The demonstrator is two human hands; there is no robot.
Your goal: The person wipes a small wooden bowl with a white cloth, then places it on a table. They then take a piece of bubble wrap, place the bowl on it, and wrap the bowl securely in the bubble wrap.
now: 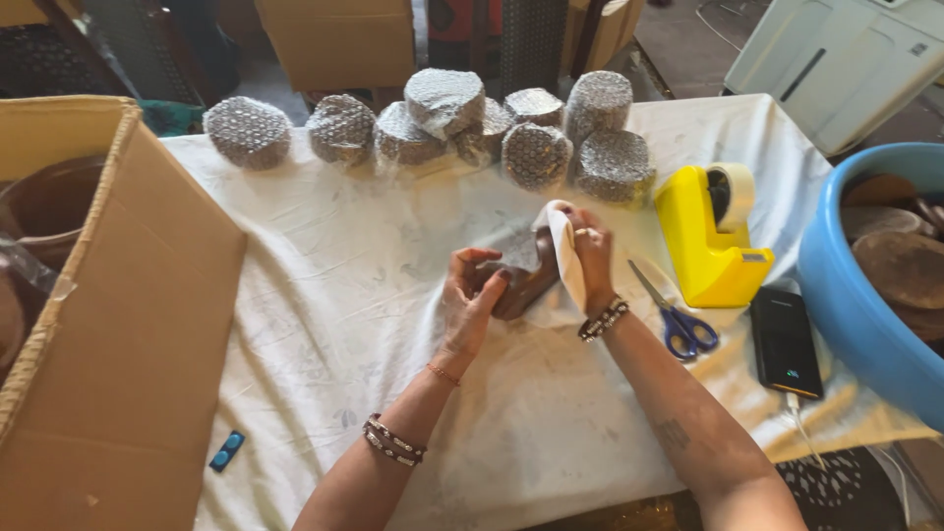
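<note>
Left hand (470,292) closed in a grip on a brown clay piece (526,283). Right hand (593,254) pinches white wrapping sheet (564,248) over it; blue-handled scissors (675,317) lie just right on the counter (334,295).

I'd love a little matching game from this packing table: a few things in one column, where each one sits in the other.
Things:
1. tape dispenser
2. scissors
3. bubble-wrapped bundles
4. cardboard box

Places:
A. at the table's left edge
B. in a row along the far side of the white cloth
C. flat between the right hand and the phone
D. upright, yellow, beside the blue tub

Pairs: 1-D, 2-C, 3-B, 4-A
</note>
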